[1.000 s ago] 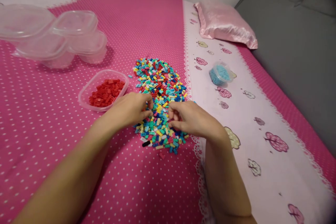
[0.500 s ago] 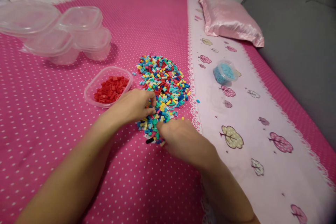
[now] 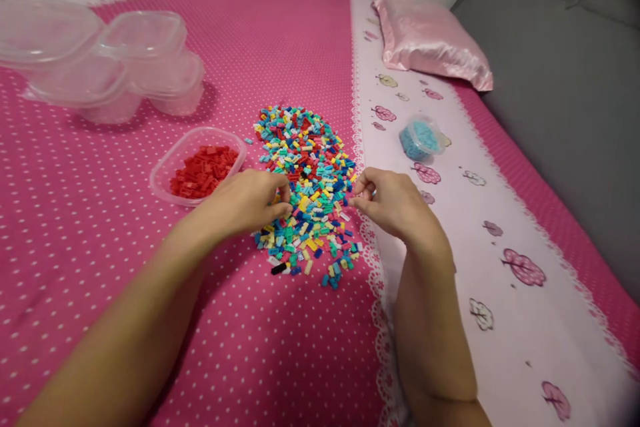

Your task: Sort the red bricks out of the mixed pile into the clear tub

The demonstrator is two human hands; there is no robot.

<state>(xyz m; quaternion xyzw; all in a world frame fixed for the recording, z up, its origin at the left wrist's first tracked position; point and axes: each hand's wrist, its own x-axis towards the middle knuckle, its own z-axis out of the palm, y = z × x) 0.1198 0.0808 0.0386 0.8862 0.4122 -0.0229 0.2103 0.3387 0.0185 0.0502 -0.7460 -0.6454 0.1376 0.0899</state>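
A pile of small multicoloured toy bricks (image 3: 305, 147) lies spread on the pink polka-dot bedsheet. My left hand (image 3: 257, 197) rests at the pile's left edge, its fingers curled with the thumb near them; anything inside is hidden. At the right edge of the pile, my right hand (image 3: 390, 199) is bent in a pinch over the lace trim. A speck of blue shows between its fingers, but whether they hold it is unclear. Just behind my left hand sits an open clear tub (image 3: 161, 170) of red toy bricks (image 3: 205, 170).
Stacked clear plastic containers (image 3: 143, 47) with lids stand at the far left. A small clear tub of light blue bricks (image 3: 420, 139) is on the white printed band to the right. A pink satin pillow (image 3: 433, 40) lies behind, beside a grey surface (image 3: 555, 67).
My right hand has moved from the near end of the pile to its right edge, uncovering scattered bricks there. My left hand has stayed about where it was. The view has shifted slightly.
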